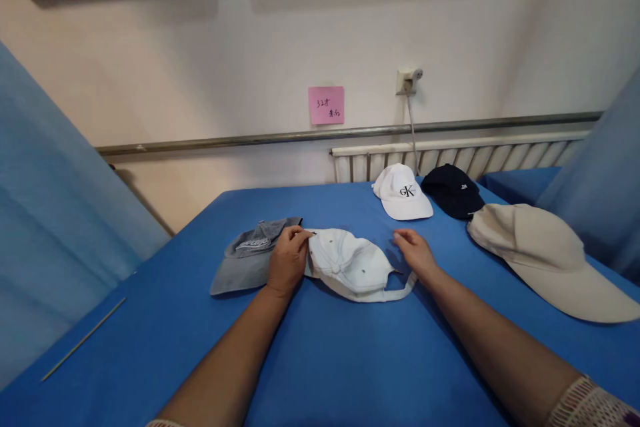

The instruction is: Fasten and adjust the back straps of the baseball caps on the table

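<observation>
A pale, whitish-blue baseball cap (pixel 347 260) lies on the blue-covered table, its crown creased and its back strap toward the right. My left hand (pixel 287 259) is closed on the cap's left part with a pinch of thumb and fingers, hiding most of its brim. Just right of the crown is my right hand (pixel 416 252), its fingers loosely bent and nothing visible between them. The strap's loop reaches up beside that hand; whether they touch is unclear. Directly left of my left hand sits a grey-blue cap (pixel 255 247) with white lettering, its brim pointing to the lower left.
Toward the back right stand a white cap (pixel 401 192) with black letters and a black cap (pixel 453 190). A beige wide-brimmed cap (pixel 543 250) lies at the right. On the left is a thin stick (pixel 84 339). A radiator (pixel 465 157) runs behind the table (pixel 320 373).
</observation>
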Demonstrator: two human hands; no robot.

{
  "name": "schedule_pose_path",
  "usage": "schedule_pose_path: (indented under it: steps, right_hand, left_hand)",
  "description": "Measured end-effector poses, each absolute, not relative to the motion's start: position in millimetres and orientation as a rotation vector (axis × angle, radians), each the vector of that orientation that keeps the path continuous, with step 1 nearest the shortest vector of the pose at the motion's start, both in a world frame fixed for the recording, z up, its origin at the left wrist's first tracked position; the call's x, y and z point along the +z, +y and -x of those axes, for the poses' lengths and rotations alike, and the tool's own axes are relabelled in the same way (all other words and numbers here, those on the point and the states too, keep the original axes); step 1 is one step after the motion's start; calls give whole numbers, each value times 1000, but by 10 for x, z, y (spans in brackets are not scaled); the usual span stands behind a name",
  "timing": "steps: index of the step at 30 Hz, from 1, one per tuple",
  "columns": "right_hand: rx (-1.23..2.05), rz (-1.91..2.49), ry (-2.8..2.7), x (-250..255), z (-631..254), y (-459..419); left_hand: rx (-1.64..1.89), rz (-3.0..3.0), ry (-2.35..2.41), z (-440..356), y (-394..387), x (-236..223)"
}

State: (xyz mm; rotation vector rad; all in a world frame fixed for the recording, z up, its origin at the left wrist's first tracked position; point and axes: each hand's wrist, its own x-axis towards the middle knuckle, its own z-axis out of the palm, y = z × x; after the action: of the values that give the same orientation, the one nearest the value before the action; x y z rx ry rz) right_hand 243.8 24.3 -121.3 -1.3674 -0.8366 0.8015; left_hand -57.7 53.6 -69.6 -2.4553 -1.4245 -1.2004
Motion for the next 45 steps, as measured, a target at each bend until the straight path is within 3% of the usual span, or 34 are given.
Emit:
schedule_pose_path:
  steps: [7, 13, 21, 27, 33, 42, 45]
  right_hand:
    - [948, 1438, -1255, -1241, -2208, 118]
    - [603, 1772, -1420, -1134, -2232, 85]
    - [605, 1899, -1416, -1131, -2386, 149]
    - [597, 1938, -1477, -1121, -2374, 175]
    - [525, 2033, -1496, -1081, -2441, 194]
    - [299, 1952, -1718, -970, -2379, 56]
    - [421, 1798, -1832, -912, -2389, 0]
  left_hand:
    - [-1564, 2446, -1517, 352, 493, -675]
    - [-1724, 2652, -1513, 190, 513, -833]
    - [-1288, 2843, -1454, 201, 238, -667]
    - [-561, 3400, -795, -139, -242, -597]
    - [-71, 3312, -804, -172, -233, -581]
    - [90, 3360, -1228, 184, -129, -329]
    - [72, 3389, -1196, 188, -102, -321]
